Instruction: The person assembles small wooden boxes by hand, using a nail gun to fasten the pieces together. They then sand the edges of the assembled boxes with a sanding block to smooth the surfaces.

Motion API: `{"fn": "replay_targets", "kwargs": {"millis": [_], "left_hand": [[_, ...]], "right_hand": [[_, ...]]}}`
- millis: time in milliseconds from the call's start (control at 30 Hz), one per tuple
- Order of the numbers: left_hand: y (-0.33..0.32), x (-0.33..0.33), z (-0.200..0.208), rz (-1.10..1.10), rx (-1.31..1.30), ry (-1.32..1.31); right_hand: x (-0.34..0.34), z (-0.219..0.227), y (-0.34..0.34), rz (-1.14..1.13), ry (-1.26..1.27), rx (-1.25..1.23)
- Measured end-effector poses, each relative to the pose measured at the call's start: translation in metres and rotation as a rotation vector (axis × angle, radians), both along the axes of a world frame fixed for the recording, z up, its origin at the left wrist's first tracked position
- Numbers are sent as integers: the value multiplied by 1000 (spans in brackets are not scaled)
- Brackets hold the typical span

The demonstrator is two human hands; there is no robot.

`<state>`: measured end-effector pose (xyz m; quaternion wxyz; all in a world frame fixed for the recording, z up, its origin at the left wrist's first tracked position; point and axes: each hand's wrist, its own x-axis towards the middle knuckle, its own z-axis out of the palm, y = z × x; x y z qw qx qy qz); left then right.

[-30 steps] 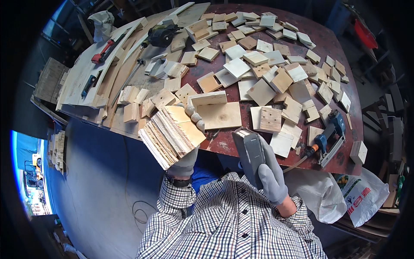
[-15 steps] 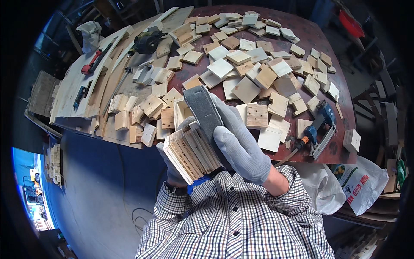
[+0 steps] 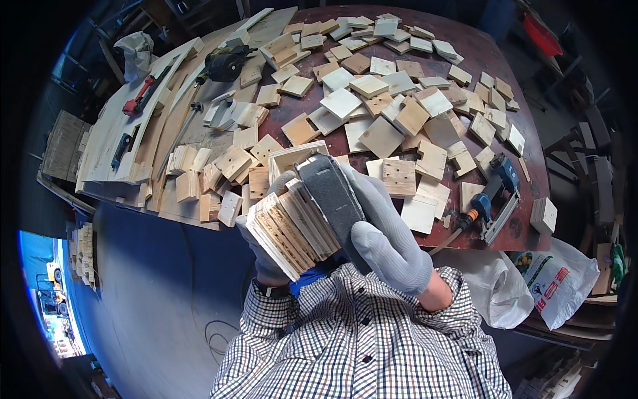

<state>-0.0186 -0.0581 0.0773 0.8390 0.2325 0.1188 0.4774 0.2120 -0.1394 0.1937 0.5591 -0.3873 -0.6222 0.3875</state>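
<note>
My left hand [image 3: 266, 256], in a grey glove, is closed round a stack of small wooden boards [image 3: 289, 229], gripping it from the side and from behind. The stack is tilted, its layered edges facing up towards me. My right hand [image 3: 389, 243], gloved too, is closed round a dark grey sanding block [image 3: 329, 199]. The block is long and wrapped in abrasive sheet, with staples on its end. It lies against the right side of the stack. Part of my left fingers is hidden behind the boards. Just beyond them is a light wooden frame-like piece [image 3: 296, 154].
Many loose square wooden pieces [image 3: 382, 136] cover the dark red table [image 3: 465, 36]. A blue pneumatic stapler [image 3: 495, 193] with a hose lies at the right. Long boards [image 3: 109, 149], a red tool [image 3: 137, 98] and a dark power tool [image 3: 227, 63] are at the left. White sacks [image 3: 558, 279] hang at the right edge.
The sanding block and my right hand have moved slightly right and nearer to me. The stack in my left hand has shifted slightly left, and more of the frame-like piece behind shows.
</note>
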Motion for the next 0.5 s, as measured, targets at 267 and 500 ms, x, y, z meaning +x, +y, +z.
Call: {"fn": "replay_targets", "kwargs": {"millis": [267, 500], "left_hand": [[-10, 5, 17, 92, 74, 267], [-30, 20, 28, 115, 349, 385]], "right_hand": [[-13, -39, -29, 10, -36, -55], [-6, -15, 1, 30, 334, -366]]}}
